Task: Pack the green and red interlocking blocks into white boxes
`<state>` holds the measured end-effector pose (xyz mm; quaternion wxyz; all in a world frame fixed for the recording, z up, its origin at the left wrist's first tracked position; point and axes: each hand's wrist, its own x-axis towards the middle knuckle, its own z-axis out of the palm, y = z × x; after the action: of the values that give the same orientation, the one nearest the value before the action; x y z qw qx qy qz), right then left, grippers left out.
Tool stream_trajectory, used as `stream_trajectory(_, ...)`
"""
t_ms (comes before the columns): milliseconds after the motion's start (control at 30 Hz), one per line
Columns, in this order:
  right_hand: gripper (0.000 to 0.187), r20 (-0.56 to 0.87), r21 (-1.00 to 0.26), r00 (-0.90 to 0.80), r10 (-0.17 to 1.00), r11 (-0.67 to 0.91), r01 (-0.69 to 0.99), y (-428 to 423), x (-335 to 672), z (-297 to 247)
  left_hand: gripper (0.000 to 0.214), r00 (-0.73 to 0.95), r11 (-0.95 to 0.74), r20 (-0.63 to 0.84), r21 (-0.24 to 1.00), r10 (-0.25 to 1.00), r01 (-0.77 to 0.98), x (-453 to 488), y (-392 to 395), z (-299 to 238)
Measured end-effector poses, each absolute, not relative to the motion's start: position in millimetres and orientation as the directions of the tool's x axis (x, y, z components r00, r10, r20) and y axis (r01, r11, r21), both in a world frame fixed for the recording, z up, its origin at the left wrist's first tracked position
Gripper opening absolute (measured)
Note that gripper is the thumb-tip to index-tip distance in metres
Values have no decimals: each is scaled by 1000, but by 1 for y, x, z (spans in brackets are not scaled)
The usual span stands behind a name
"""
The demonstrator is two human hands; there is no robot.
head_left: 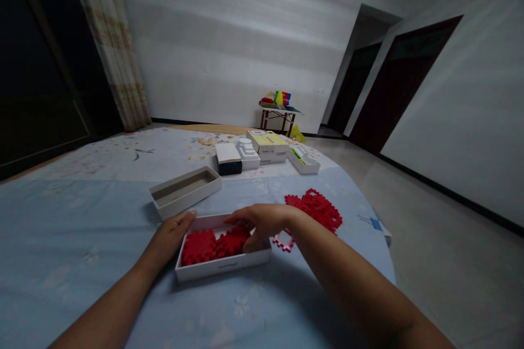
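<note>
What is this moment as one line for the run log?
left hand: on white box edge | right hand: on red pieces in box | loose red pieces: right

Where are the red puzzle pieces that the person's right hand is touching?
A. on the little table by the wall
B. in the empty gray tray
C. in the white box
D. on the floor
C: the right hand rests on red pieces lying inside the white box, while the left hand steadies the box's left edge.
</note>
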<state>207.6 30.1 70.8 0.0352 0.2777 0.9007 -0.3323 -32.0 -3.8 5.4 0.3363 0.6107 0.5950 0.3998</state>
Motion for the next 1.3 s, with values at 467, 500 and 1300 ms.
stream_trajectory(467, 74, -202, -682, -807, 555, 511, 523, 22, 208, 67, 42, -17, -68, 86, 878, 996, 474, -31, -5, 7)
stream_trajectory(500, 73, -196, -701, -809, 554, 497, 511, 23, 210, 66, 41, -21, -67, 88, 878, 996, 474, -31, -5, 7)
stream_trajectory(1300, 41, 128, -483, -608, 784, 585, 652, 0, 249, 82, 41, -27, -15, 32, 880, 999, 475, -32, -5, 10)
